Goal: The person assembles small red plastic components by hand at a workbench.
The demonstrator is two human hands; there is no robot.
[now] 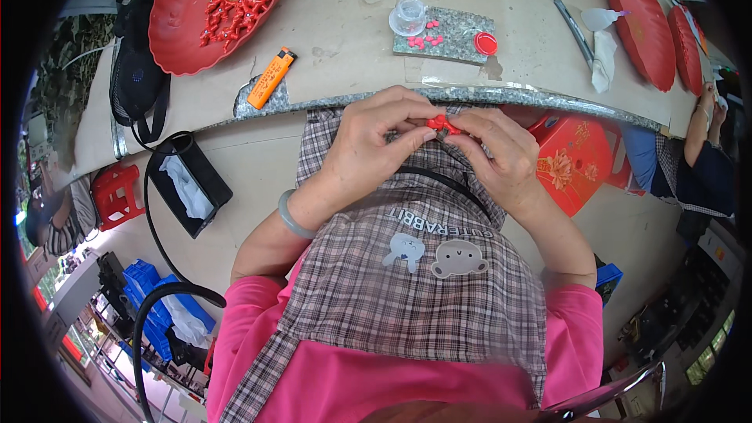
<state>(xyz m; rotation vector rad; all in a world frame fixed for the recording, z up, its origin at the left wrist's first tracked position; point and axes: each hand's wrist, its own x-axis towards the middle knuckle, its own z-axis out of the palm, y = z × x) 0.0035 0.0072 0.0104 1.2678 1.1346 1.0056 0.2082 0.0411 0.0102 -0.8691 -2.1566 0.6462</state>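
Close under the camera I see a checked apron (407,290) over a pink shirt, and just above it both hands meet at the table edge (548,102). Between them sits a small red piece (443,123): the left hand (368,149) pinches it with thumb and forefinger, and the right hand (501,153) grips it from the other side, fingers bent tight. I judge the step to be fine work on this single piece; the next move calls for a steady pinch. Outward on the table I count one orange lighter (271,78), one grey stone slab (446,35), one clear cup (408,16), one knife (565,22) and three red trays, the nearest (176,27) holding many red pieces.
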